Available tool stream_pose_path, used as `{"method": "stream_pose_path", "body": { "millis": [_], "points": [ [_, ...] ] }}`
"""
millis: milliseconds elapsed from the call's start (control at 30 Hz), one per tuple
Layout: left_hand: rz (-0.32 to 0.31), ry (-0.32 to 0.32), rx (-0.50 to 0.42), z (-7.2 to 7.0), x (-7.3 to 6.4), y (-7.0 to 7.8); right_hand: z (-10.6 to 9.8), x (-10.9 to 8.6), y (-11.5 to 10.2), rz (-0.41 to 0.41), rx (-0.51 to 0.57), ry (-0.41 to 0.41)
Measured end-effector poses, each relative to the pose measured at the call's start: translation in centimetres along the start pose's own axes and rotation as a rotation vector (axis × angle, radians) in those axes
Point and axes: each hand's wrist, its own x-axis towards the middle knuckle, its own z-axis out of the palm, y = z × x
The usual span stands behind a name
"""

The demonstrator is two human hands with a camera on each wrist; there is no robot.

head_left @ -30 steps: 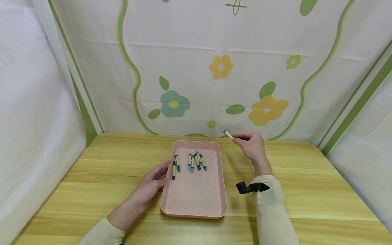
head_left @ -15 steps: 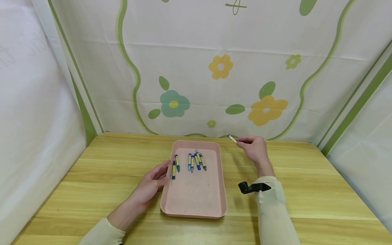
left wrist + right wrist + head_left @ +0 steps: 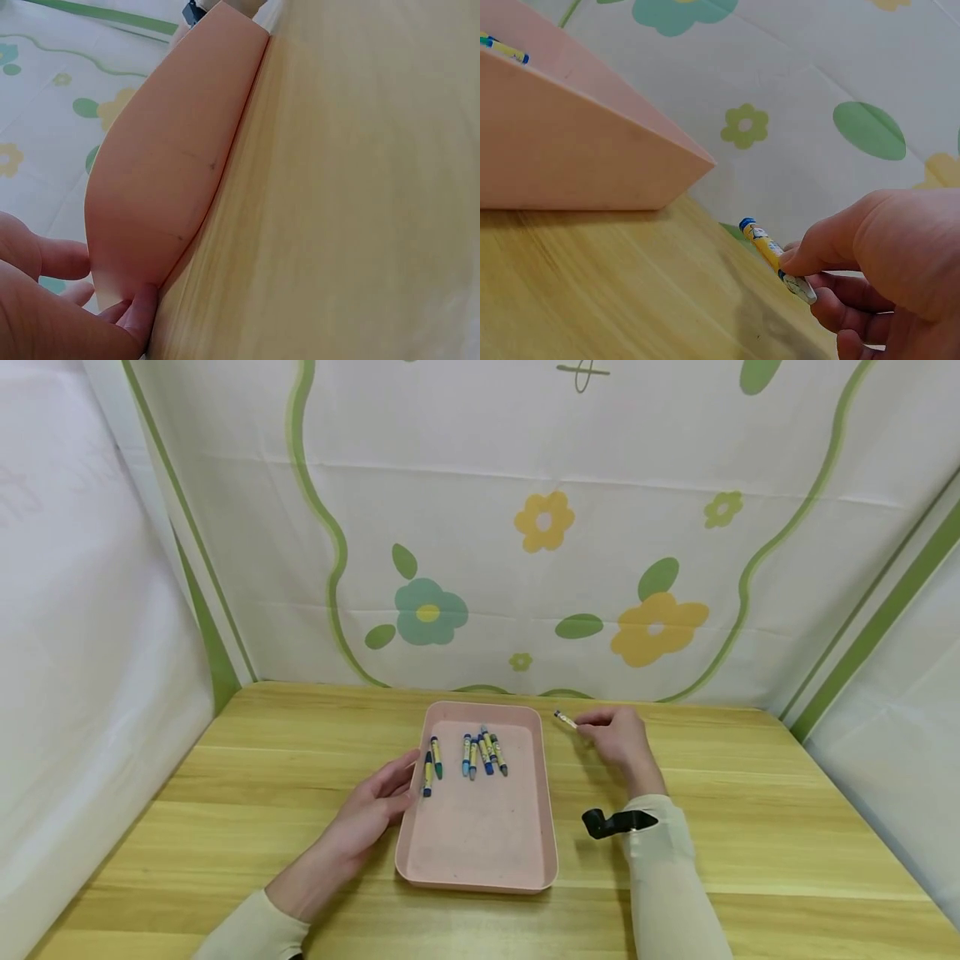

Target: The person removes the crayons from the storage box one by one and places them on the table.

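Note:
In the head view my right hand (image 3: pixel 617 740) is right of the pink tray's far corner, low over the table. It pinches a white-tipped crayon (image 3: pixel 765 246) between thumb and fingers, blue end pointing up and left in the right wrist view. My left hand (image 3: pixel 367 810) rests against the left wall of the pink tray (image 3: pixel 480 887). The left wrist view shows one fingertip at the tray's rim and others low on the wall, near the tabletop. Inside the tray lie two crayons (image 3: pixel 437 757) at the left wall and a group of several crayons (image 3: pixel 483 752) farther right.
A wooden table (image 3: pixel 750 827) carries the tray. White fabric (image 3: pixel 480 527) with printed flowers and green lines rises behind it, and further fabric walls stand at both sides. A black wrist mount (image 3: pixel 618 822) sticks out from the right sleeve.
My right hand has come down toward the table with the crayon, ending slightly lower and nearer. The left hand and the tray stay in place.

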Motion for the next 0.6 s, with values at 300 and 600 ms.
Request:
{"method": "stream_pose_path", "body": {
  "millis": [300,600],
  "points": [
    [0.001,-0.001,0.005,-0.1,0.1,-0.1,0.4,0.0,1.0,0.042,0.003,-0.051],
    [0.010,-0.009,0.003,0.0,0.1,0.0,0.5,0.1,1.1,0.025,-0.071,-0.051]
  ]
}}
